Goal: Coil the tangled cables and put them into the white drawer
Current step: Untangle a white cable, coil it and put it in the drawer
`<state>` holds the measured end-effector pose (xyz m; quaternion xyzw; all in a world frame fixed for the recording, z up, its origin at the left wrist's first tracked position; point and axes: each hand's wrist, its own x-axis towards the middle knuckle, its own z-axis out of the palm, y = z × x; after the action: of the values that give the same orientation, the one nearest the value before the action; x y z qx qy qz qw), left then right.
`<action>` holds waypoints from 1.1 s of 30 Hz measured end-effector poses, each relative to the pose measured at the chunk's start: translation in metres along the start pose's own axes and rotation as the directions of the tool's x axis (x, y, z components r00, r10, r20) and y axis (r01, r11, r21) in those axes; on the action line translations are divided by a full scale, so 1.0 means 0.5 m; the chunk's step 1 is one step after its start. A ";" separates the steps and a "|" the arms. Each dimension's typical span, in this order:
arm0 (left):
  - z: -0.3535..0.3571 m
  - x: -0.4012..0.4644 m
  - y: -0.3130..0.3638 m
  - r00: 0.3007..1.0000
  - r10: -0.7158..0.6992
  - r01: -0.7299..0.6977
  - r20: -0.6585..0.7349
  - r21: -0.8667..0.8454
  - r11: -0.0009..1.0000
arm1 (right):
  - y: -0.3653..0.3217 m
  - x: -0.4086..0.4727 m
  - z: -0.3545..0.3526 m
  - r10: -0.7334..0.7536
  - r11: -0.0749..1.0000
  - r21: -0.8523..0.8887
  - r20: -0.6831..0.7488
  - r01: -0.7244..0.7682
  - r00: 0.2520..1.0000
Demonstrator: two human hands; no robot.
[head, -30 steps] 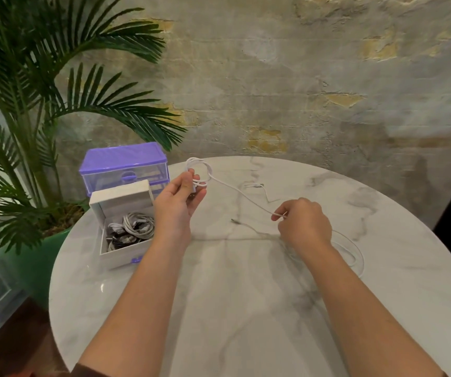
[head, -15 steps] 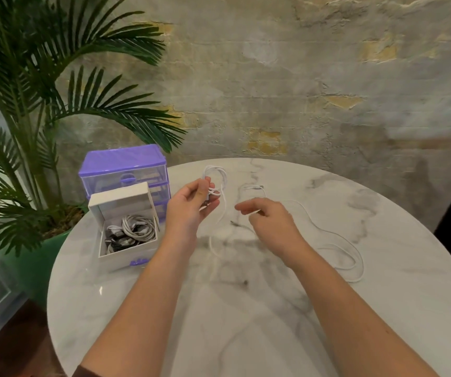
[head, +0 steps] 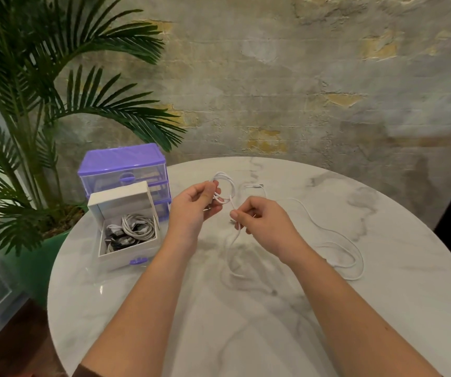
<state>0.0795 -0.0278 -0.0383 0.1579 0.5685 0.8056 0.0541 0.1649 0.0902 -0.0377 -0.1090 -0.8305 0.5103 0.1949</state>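
Left hand (head: 195, 206): grips the finished loops of the cable (head: 335, 240), keeping the coil together.
Right hand (head: 259, 220): pinches the slack to feed another loop.
Drawer (head: 126, 251): open left of the hands, ready for the coil.

Soft, even light fills the scene, brighter at the left edge. The marble table (head: 382, 308) carries faint, diffuse shadows under both forearms and a small glare spot near its left rim. The far wall (head: 300, 77) looks mottled and slightly soft. Wide-angle distortion bends the table rim and stretches the palm (head: 28, 91) at left. The right edge falls dark.
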 end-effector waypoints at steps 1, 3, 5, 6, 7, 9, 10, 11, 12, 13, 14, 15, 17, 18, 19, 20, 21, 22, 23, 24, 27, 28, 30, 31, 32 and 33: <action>-0.003 0.001 0.001 1.000 0.016 -0.016 -0.021 0.007 1.000 | 0.000 0.000 0.000 0.002 1.000 -0.012 0.018 -0.002 1.000; -0.005 0.001 0.002 0.999 0.024 -0.024 -0.033 0.013 1.000 | -0.003 0.001 -0.004 0.011 1.000 0.012 0.053 -0.012 0.999; -0.004 0.001 0.001 1.000 -0.008 0.008 -0.007 0.022 1.000 | -0.004 0.000 -0.007 0.036 0.991 0.122 0.101 -0.049 0.994; -0.004 0.001 0.000 0.999 -0.028 0.027 0.016 0.029 0.999 | -0.003 0.001 -0.007 0.051 0.977 0.197 0.130 -0.076 0.990; -0.003 0.001 -0.002 0.998 -0.043 0.041 0.041 0.039 0.998 | -0.002 0.001 -0.006 0.071 0.953 0.283 0.154 -0.113 0.986; -0.001 -0.002 -0.004 0.995 -0.053 0.046 0.088 0.072 0.996 | -0.004 0.003 -0.004 0.138 0.862 0.462 0.185 -0.210 0.973; 0.000 -0.004 -0.005 0.993 -0.053 0.044 0.106 0.082 0.996 | -0.008 0.003 -0.003 0.174 0.809 0.531 0.193 -0.252 0.966; 0.002 -0.007 -0.004 0.991 -0.054 0.044 0.119 0.086 0.995 | -0.011 0.004 -0.002 0.198 0.775 0.567 0.199 -0.277 0.960; 0.003 -0.009 -0.004 0.990 -0.058 0.047 0.128 0.087 0.995 | -0.014 0.005 -0.002 0.208 0.775 0.565 0.198 -0.285 0.958; 0.003 -0.010 -0.003 0.988 -0.065 0.053 0.137 0.087 0.995 | -0.014 0.005 -0.001 0.206 0.804 0.529 0.180 -0.271 0.962; 0.003 -0.010 -0.003 0.986 -0.078 0.066 0.144 0.085 0.994 | -0.013 0.004 -0.001 0.193 0.845 0.478 0.149 -0.242 0.970; 0.002 -0.009 -0.003 0.984 -0.097 0.086 0.150 0.079 0.993 | -0.009 0.003 0.001 0.178 0.878 0.430 0.114 -0.210 0.978; 0.001 -0.009 -0.002 0.976 -0.149 0.146 0.156 0.029 0.989 | -0.007 0.000 0.002 0.141 0.911 0.383 0.060 -0.153 0.988; -0.001 -0.007 0.001 0.971 -0.176 0.181 0.160 -0.018 0.983 | -0.006 -0.001 0.001 0.115 0.920 0.372 0.044 -0.123 0.992; -0.002 -0.006 0.004 0.966 -0.199 0.213 0.165 -0.071 0.974 | -0.007 -0.001 0.000 0.086 0.928 0.360 0.031 -0.091 0.996; -0.005 -0.004 0.007 0.961 -0.218 0.240 0.170 -0.118 0.964 | -0.011 -0.002 0.000 0.055 0.938 0.341 0.022 -0.059 0.998; -0.007 -0.003 0.010 0.956 -0.235 0.262 0.175 -0.153 0.953 | -0.011 -0.001 0.000 0.022 0.947 0.321 0.019 -0.027 1.000; -0.009 -0.002 0.012 0.951 -0.251 0.283 0.181 -0.177 0.943 | -0.013 -0.001 0.001 -0.006 0.953 0.303 0.016 0.001 1.000; -0.011 -0.002 0.013 0.945 -0.266 0.302 0.190 -0.193 0.934 | -0.013 0.000 0.003 -0.027 0.958 0.287 0.013 0.023 1.000; -0.013 -0.002 0.013 0.938 -0.280 0.321 0.204 -0.206 0.925 | -0.013 0.000 0.004 -0.036 0.961 0.274 0.005 0.034 0.999; -0.020 0.000 0.013 0.920 -0.282 0.327 0.273 -0.133 0.936 | -0.009 0.001 0.001 -0.035 0.977 0.208 -0.062 0.047 0.997; -0.023 0.001 0.013 0.913 -0.276 0.311 0.301 -0.076 0.947 | -0.007 0.002 0.000 -0.028 0.981 0.187 -0.082 0.043 0.996; -0.027 0.002 0.014 0.891 -0.284 0.304 0.355 0.000 0.953 | 0.002 0.004 -0.001 -0.008 0.991 0.134 -0.108 0.023 0.994; -0.029 0.002 0.014 0.879 -0.298 0.314 0.373 0.018 0.949 | 0.006 0.006 0.000 -0.005 0.995 0.097 -0.113 0.017 0.994; -0.031 0.002 0.014 0.869 -0.312 0.326 0.383 0.029 0.945 | 0.009 0.007 0.001 -0.003 0.998 0.057 -0.116 0.010 0.993; -0.032 0.002 0.014 0.861 -0.326 0.341 0.390 0.030 0.939 | 0.012 0.009 0.003 -0.001 1.000 0.026 -0.115 0.004 0.993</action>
<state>0.0743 -0.0443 -0.0364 0.2130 0.5488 0.7476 0.3076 0.1601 0.0936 -0.0424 -0.1343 -0.8112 0.5139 0.2445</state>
